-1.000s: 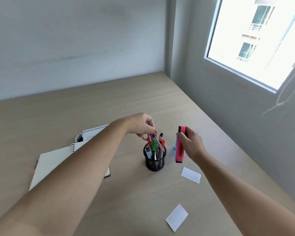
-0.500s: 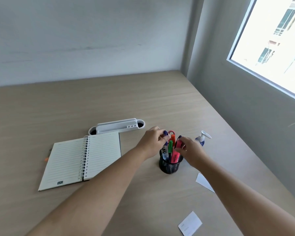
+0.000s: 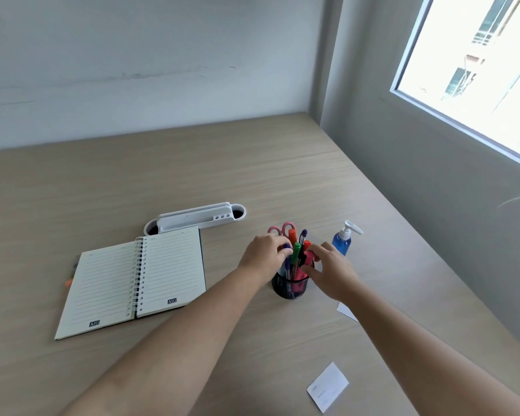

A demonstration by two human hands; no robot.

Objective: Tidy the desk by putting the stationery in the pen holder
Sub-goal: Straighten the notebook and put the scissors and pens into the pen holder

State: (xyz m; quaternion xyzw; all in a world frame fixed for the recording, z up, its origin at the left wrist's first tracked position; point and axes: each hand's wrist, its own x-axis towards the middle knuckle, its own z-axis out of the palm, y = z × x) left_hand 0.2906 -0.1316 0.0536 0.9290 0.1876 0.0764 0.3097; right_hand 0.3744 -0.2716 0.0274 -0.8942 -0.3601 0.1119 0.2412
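A black mesh pen holder [image 3: 289, 289] stands on the wooden desk right of centre, holding pink-handled scissors [image 3: 281, 228], a green marker [image 3: 296, 251], orange markers and blue pens. A pink highlighter [image 3: 301, 273] stands in it, and my right hand [image 3: 332, 270] pinches its top end. My left hand [image 3: 266, 256] is at the holder's left rim, fingers closed on the top of a blue pen [image 3: 286, 258] that stands in the holder.
An open spiral notebook [image 3: 132, 280] lies left of the holder, with a white desk organiser [image 3: 196, 217] behind it. A blue pump bottle [image 3: 343, 238] stands right of the holder. Two white cards [image 3: 327, 386] lie near my right forearm. Something orange [image 3: 68, 283] peeks out beside the notebook.
My right hand brought the pink highlighter from beside the holder down into it. The camera view swung left, showing the whole notebook and the pump bottle.
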